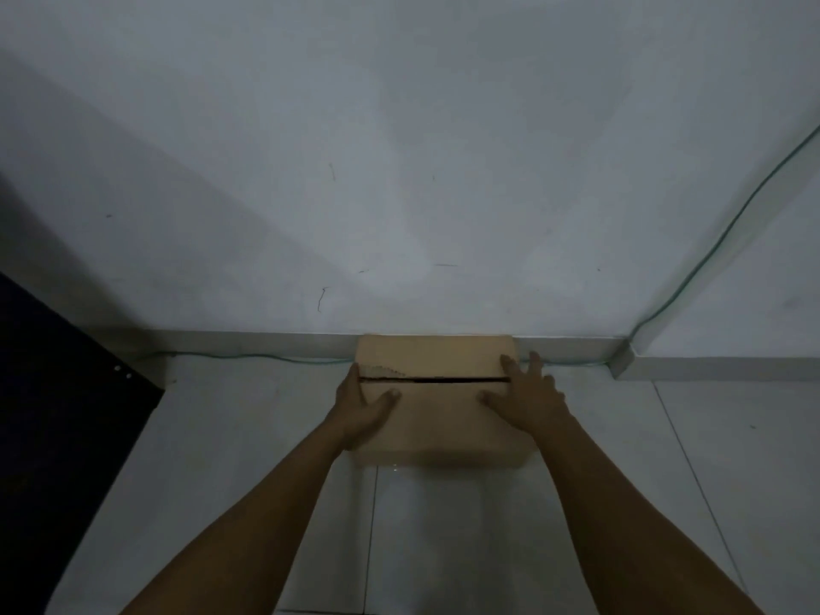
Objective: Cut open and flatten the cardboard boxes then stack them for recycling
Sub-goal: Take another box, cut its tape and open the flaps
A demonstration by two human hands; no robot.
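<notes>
so one cardboard box (437,406) sits on the tiled floor (488,548), back edge against the baseboard (266,344) of the white wall (399,148). top flaps closed w/ a dark slit b/w them. left hand (361,403) grips the left edge, thumb on top; right hand (528,395) lies flat, fingers spread, pressing the right side. best to steady it w/ both hands, then work fingers into the slit & pull flaps apart. count: 1 box, 2 hands, 1 green cable (710,255) along wall, no cutter in view.
</notes>
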